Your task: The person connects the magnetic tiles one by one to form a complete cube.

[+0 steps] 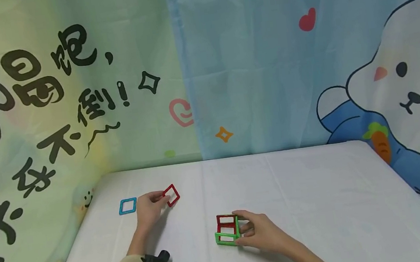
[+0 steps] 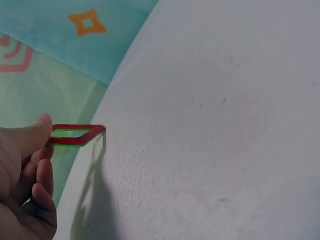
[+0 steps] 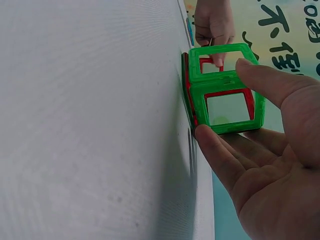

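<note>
1. The half-built box of green and red frames [image 1: 228, 229] stands on the white table [image 1: 323, 204], near the front edge and a little right of the middle — a green frame lying flat at its base, red frames upright behind it, and nothing inside its open cell.
2. My right hand [image 1: 260, 230] holds that box from the right side, thumb on the top green edge and fingers curled under the lower one.
3. My left hand [image 1: 150, 207] is well apart from it, further back and to the left, pinching a single red square frame [image 1: 171, 195] between thumb and fingers, clear of the cloth and tilted.
4. A blue square frame [image 1: 128, 206] lies flat on the table just left of my left hand — not touching it.
5. Behind the table hangs a printed curtain [image 1: 264, 62] with a rabbit and hearts.
</note>
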